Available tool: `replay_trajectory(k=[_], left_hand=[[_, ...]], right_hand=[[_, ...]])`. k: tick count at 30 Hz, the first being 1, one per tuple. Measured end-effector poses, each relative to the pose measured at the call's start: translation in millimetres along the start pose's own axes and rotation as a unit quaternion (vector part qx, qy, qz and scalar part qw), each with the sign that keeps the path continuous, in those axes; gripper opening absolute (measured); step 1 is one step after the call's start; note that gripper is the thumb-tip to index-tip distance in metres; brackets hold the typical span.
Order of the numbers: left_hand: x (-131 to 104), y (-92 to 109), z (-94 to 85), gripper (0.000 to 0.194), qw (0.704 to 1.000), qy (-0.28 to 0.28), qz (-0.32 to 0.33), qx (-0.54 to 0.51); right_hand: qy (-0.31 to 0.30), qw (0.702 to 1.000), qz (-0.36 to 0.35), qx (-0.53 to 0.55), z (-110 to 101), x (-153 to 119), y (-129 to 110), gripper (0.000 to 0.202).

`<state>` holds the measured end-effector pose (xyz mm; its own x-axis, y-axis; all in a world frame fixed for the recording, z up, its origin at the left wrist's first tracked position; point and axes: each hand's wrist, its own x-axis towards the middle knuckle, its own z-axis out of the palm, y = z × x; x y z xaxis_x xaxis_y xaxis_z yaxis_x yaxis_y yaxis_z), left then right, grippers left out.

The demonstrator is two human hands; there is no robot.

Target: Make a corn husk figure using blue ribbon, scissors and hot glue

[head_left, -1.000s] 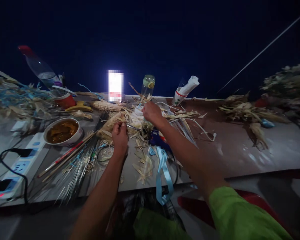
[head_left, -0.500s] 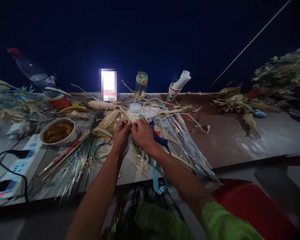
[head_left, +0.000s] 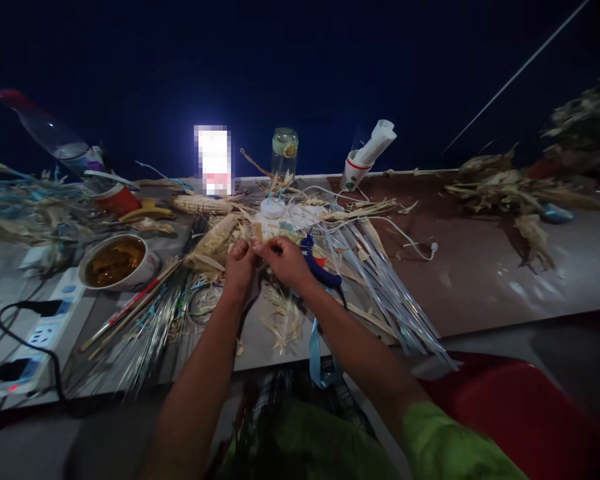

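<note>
My left hand (head_left: 239, 265) and my right hand (head_left: 289, 265) meet over the middle of the table, fingertips touching. Both are closed in a pinch; what lies between the fingers is too small and blurred to name. Left of my left hand lie corn cobs (head_left: 217, 240) with dry husks. A blue-handled tool (head_left: 323, 272) rests beside my right hand. Scraps of dry husk (head_left: 281, 321) are scattered below my wrists. Just beyond the fingers stands a small white round container (head_left: 273, 208).
To the left are a bowl of brown liquid (head_left: 117, 261), a power strip (head_left: 47, 337) and thin wires (head_left: 153, 333). Clear rods (head_left: 395, 287) lie at right. A glass jar (head_left: 285, 153), a paper cup (head_left: 355, 172) and a bright screen (head_left: 214, 160) stand along the back.
My view has shifted slightly. The husk strip that stuck up above my left fingers no longer stands out clearly. My hands remain pinched together.
</note>
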<state>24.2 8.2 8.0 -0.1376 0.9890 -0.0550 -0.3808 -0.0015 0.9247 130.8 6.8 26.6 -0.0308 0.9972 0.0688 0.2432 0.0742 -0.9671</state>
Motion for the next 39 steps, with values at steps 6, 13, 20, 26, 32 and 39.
replay_trajectory(k=[6, 13, 20, 26, 32, 39], left_hand=[[-8, 1, 8.7, 0.028, 0.995, -0.085, -0.034, 0.030], [-7, 1, 4.5, 0.023, 0.992, -0.114, -0.050, 0.010], [-1, -3, -1.0, 0.022, 0.996, -0.054, 0.000, 0.070], [5, 3, -6.8, 0.021, 0.981, 0.077, 0.100, 0.149], [9, 3, -10.3, 0.019, 0.963, 0.124, 0.129, 0.200], [7, 5, -9.1, 0.013, 0.959, 0.117, 0.126, 0.226]], right_hand=[[-0.020, 0.971, 0.111, 0.212, -10, 10, 2, 0.031], [-0.041, 0.911, 0.160, 0.378, -18, 11, -6, 0.032], [-0.004, 0.934, 0.115, 0.339, -18, 12, 0, 0.027], [0.070, 0.997, -0.040, -0.003, -27, 9, 1, 0.019], [-0.090, 0.911, -0.134, -0.379, -26, 3, -2, 0.022], [-0.069, 0.842, -0.124, -0.521, -15, 1, -5, 0.026]])
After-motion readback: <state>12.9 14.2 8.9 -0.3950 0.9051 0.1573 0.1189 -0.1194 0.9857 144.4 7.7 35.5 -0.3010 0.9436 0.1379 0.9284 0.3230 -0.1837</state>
